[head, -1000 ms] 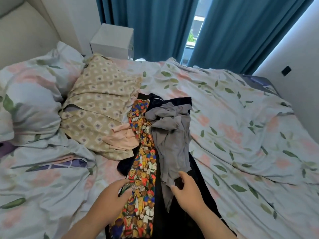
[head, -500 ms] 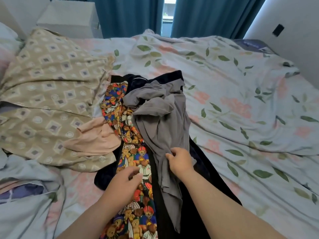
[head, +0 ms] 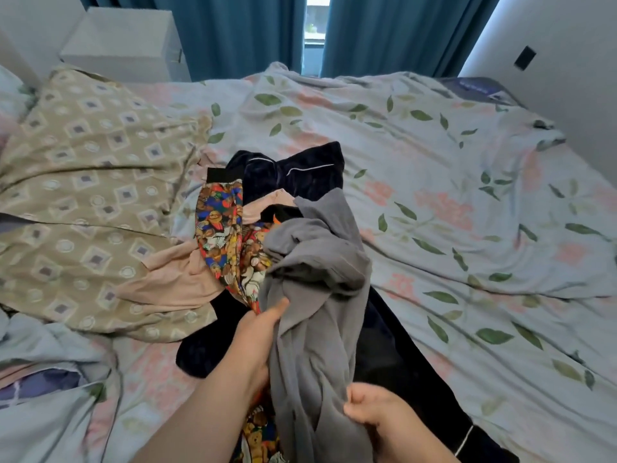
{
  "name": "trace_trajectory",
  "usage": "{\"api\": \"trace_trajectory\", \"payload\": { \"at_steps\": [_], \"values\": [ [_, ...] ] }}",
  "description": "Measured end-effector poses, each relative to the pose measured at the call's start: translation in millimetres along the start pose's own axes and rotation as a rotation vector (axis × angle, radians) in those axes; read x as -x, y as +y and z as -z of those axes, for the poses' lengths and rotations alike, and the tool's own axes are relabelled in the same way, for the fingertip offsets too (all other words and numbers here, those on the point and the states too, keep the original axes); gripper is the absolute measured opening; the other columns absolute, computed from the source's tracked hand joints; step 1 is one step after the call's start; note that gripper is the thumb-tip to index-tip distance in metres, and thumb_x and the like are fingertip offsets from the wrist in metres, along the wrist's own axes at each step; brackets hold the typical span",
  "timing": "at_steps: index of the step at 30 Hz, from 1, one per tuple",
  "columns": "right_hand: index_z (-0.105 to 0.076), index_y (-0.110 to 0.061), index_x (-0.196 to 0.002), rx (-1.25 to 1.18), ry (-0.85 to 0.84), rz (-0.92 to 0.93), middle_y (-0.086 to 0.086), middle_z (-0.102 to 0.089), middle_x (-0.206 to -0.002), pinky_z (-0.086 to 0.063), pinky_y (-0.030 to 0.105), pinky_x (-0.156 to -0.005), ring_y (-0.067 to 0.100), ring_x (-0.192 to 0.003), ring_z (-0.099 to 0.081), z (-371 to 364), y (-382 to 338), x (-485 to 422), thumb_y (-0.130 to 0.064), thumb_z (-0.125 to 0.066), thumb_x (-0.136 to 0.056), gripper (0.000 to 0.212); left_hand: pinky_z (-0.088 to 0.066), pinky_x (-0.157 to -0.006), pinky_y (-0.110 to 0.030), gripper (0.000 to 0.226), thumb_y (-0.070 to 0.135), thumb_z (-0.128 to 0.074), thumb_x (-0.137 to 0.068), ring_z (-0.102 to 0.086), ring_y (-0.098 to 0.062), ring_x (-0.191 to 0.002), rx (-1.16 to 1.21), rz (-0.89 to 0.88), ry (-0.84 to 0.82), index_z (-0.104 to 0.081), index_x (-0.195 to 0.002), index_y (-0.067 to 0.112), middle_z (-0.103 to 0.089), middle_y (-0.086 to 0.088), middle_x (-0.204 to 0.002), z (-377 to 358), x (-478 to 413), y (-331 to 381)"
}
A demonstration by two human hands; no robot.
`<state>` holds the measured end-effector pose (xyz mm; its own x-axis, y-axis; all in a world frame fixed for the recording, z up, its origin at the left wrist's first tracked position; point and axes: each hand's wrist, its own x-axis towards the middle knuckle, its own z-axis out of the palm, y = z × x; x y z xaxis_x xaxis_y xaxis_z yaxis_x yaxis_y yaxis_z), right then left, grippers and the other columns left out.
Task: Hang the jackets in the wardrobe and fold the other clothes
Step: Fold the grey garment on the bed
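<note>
Right now both hands hold the grey cloth (head: 317,295) near the bottom middle of the frame. The left hand (head: 255,342) grips its left edge, with the thumb on the front and the fingers hidden behind the cloth. The right hand (head: 370,412) pinches the lower part of the cloth with curled fingers. The grey cloth is bunched and lifted a little above the pile of clothes in the middle of the frame.

Under it and to its left lies a bright cloth with teddy bears (head: 220,228). A dark blue top with thin white lines (head: 300,175) lies at the far end of the pile. A pink cloth (head: 173,282) touches the bear cloth on the left.

All of it is on a bed with a flower sheet (head: 467,228). A tan pillow (head: 83,195) lies at the left. Blue curtains (head: 233,35) hang at the top.
</note>
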<state>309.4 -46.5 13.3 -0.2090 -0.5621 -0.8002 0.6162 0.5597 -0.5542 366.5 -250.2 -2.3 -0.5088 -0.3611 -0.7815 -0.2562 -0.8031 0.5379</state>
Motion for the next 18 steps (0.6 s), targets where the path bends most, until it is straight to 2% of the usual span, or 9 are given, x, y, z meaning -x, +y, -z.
{"api": "trace_trajectory", "payload": {
  "at_steps": [3, 5, 6, 8, 10, 13, 14, 16, 18],
  "values": [
    [-0.069, -0.016, -0.051, 0.241, 0.266, -0.012, -0.006, -0.059, -0.048, -0.044, 0.017, -0.054, 0.0, -0.045, -0.054, 9, 17, 7, 0.013, -0.067, -0.081, 0.041, -0.055, -0.089, -0.058, 0.031, 0.011, -0.069, -0.09, -0.071, -0.037, -0.097, -0.061, -0.008, -0.016, -0.063, -0.12, 0.013, -0.074, -0.016, -0.108, 9, 10, -28],
    [-0.076, -0.015, -0.09, -0.017, 0.661, 0.208, 0.003, -0.07, -0.078, -0.05, 0.028, -0.07, 0.009, -0.065, -0.061, 7, 11, 4, -0.002, -0.071, -0.086, 0.014, -0.054, -0.092, -0.056, 0.034, 0.003, -0.07, -0.087, -0.071, -0.035, -0.1, -0.112, -0.043, -0.04, -0.065, -0.117, 0.018, -0.074, -0.013, -0.109, 14, 15, -41],
    [-0.068, -0.015, -0.117, -0.169, 0.746, 0.325, 0.002, -0.07, -0.097, -0.054, 0.034, -0.08, 0.01, -0.08, -0.065, 5, 1, 2, -0.013, -0.075, -0.086, 0.032, -0.053, -0.094, -0.056, 0.037, 0.001, -0.071, -0.085, -0.07, -0.035, -0.101, -0.141, -0.049, -0.063, -0.065, -0.116, 0.02, -0.074, -0.012, -0.11, 16, 18, -47],
    [-0.043, -0.04, -0.142, -0.228, 0.645, 0.534, -0.017, -0.065, -0.117, -0.055, 0.028, -0.09, 0.0, -0.102, -0.065, 8, -23, -3, -0.033, -0.083, -0.077, 0.076, -0.053, -0.094, -0.055, 0.039, -0.001, -0.073, -0.083, -0.071, -0.033, -0.101, -0.211, -0.054, -0.099, -0.065, -0.117, 0.018, -0.074, -0.011, -0.109, 19, 23, -55],
    [-0.057, -0.055, -0.123, -0.034, 0.5, 0.589, -0.025, -0.069, -0.112, -0.054, 0.016, -0.082, -0.006, -0.103, -0.065, 4, -46, -6, -0.038, -0.082, -0.072, 0.06, -0.055, -0.091, -0.051, 0.042, -0.001, -0.076, -0.081, -0.072, -0.031, -0.099, -0.238, -0.076, -0.108, -0.064, -0.118, 0.015, -0.075, -0.01, -0.107, 20, 28, -60],
    [-0.075, -0.034, -0.088, 0.113, 0.523, 0.614, -0.01, -0.074, -0.087, -0.051, 0.023, -0.073, 0.012, -0.085, -0.067, 0, -65, -4, -0.02, -0.066, -0.093, 0.017, -0.057, -0.082, -0.046, 0.026, 0.019, -0.075, -0.083, -0.073, -0.031, -0.092, -0.102, -0.053, -0.055, -0.069, -0.108, 0.016, -0.076, -0.009, -0.101, 20, 42, -54],
    [-0.074, -0.025, -0.087, -0.026, 0.526, 0.614, -0.004, -0.073, -0.085, -0.05, 0.03, -0.075, 0.017, -0.084, -0.065, 1, -68, -1, -0.017, -0.058, -0.098, 0.021, -0.056, -0.076, -0.044, 0.017, 0.03, -0.072, -0.084, -0.072, -0.033, -0.083, -0.079, -0.06, 0.023, -0.072, -0.09, 0.014, -0.075, -0.01, -0.089, 19, 45, -50],
    [-0.071, -0.008, -0.103, -0.389, 0.444, 0.583, 0.014, -0.072, -0.1, -0.052, 0.04, -0.087, 0.028, -0.094, -0.065, 5, -73, 12, -0.015, -0.049, -0.103, 0.023, -0.043, -0.065, -0.036, 0.036, 0.04, -0.071, -0.083, -0.056, -0.034, -0.068, -0.286, -0.232, 0.256, -0.056, -0.064, 0.014, -0.058, -0.007, -0.071, 24, 49, -46],
    [-0.062, 0.002, -0.123, -0.611, 0.342, 0.505, 0.023, -0.067, -0.12, -0.048, 0.049, -0.103, 0.035, -0.113, -0.063, 8, -78, 31, -0.02, -0.049, -0.102, 0.034, -0.042, -0.074, -0.032, 0.029, 0.036, -0.078, -0.079, -0.056, -0.022, -0.088, -0.491, -0.437, 0.324, -0.056, -0.095, 0.025, -0.053, 0.002, -0.096, 19, 64, -38]
  ]
}}
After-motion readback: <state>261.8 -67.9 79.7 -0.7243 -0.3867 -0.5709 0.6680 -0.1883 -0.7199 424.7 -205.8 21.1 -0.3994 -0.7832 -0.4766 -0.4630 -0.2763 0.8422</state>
